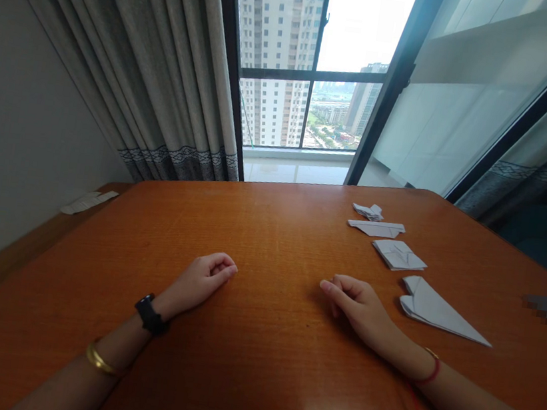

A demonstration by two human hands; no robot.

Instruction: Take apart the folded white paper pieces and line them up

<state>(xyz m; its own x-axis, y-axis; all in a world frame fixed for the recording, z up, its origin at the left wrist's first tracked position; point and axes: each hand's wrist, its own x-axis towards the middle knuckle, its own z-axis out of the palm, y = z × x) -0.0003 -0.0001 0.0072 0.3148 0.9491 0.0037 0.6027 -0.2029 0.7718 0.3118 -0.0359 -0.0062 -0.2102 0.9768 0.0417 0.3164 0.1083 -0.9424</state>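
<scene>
While the orange-brown wooden table (280,233) fills my feed, folded paper (421,305) lines its right side

Watching remotely, I find a pleated grey curtain (170,70) beyond the table's far left corner and a dark-framed window (315,74) behind its far edge, with a high-rise tower (280,24) showing through the glass.

Just left of the table's middle I have the left hand (202,279), fingers curled in loosely, thumb tip and forefinger together. Right of the table's middle, well apart from it, is the right hand (357,303), also curled, thumb against the forefinger. From here I cannot tell whether the fingertips touch the tabletop.

Four paper pieces run in a row up the table's right side, near the right hand. Closest to the table's near edge is a long pointed piece (445,318), two rounded lobes facing the table's middle. Toward the far edge come a square packet (399,255), a narrow strip with a slanted flap (376,229) and a small layered piece (368,211).

On the table's left, a gold bangle (102,358) and a black wristwatch (151,315) circle the left arm; on its right, a red cord bracelet (434,370) rings the other wrist.
</scene>
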